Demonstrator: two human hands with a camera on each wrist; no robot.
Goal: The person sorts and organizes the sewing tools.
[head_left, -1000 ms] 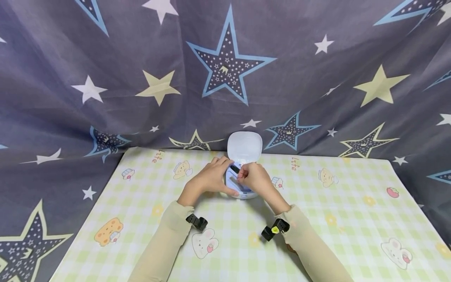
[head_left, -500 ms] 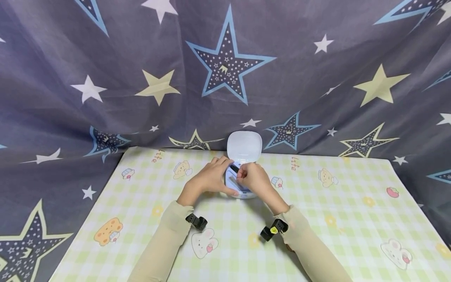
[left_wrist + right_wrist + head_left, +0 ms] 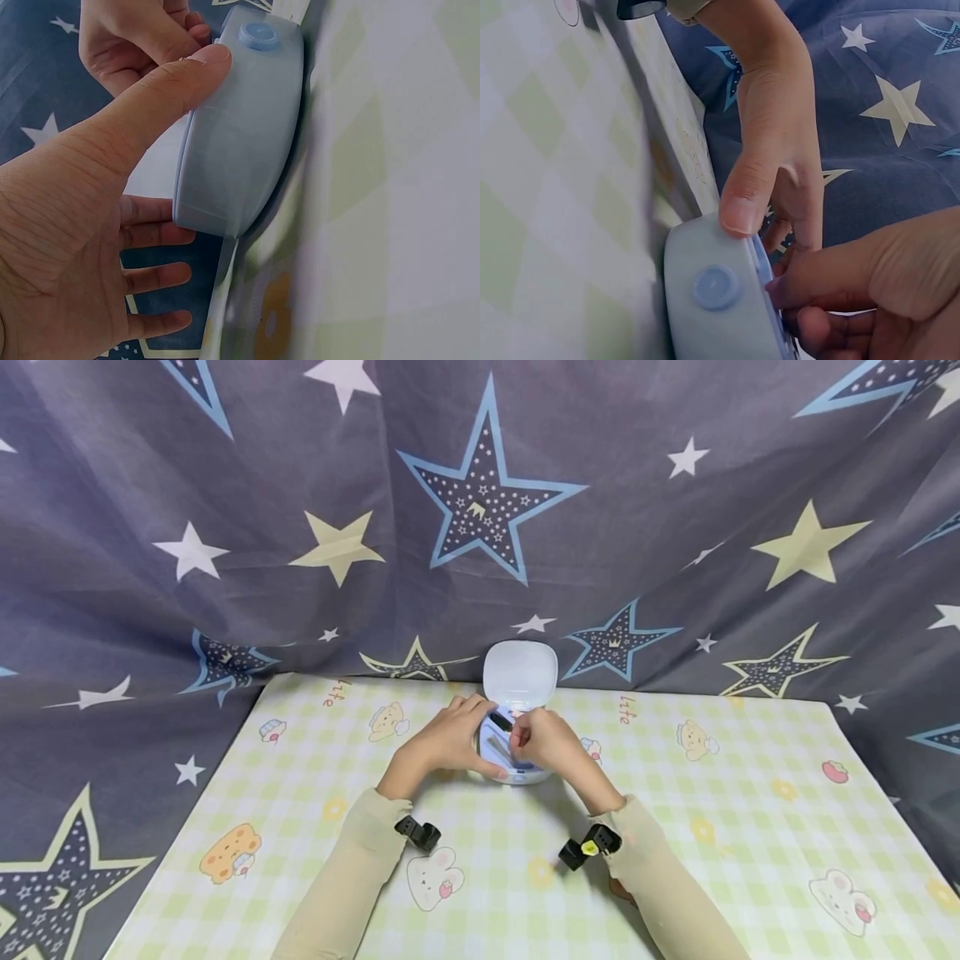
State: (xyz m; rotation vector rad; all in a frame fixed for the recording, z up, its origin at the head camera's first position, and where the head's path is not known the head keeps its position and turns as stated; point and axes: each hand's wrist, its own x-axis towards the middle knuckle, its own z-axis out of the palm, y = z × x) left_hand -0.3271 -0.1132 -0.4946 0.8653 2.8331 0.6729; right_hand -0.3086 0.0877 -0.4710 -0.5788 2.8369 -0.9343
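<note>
A small rounded pale-blue plastic case (image 3: 517, 778) stands on the table with its white lid (image 3: 521, 670) raised at the back. My left hand (image 3: 448, 733) grips its left side, the thumb (image 3: 201, 69) on the front rim and the other fingers spread along the far side. Inside lie a small black piece (image 3: 500, 721) and a slim grey piece (image 3: 498, 747). Over the right half of the case, my right hand (image 3: 546, 740) has its thumb and curled fingers together at the inside; I cannot tell what they hold. A round blue button (image 3: 716, 287) marks the front wall.
A checked tablecloth (image 3: 720, 777) with printed cartoon figures covers the table. Behind it hangs a dark star-patterned curtain (image 3: 645, 485), close to the raised lid. Black wrist cameras sit on both sleeves.
My right hand has shifted slightly to the right within the case, so more of the black piece and the grey piece shows. The left hand and the case stay put.
</note>
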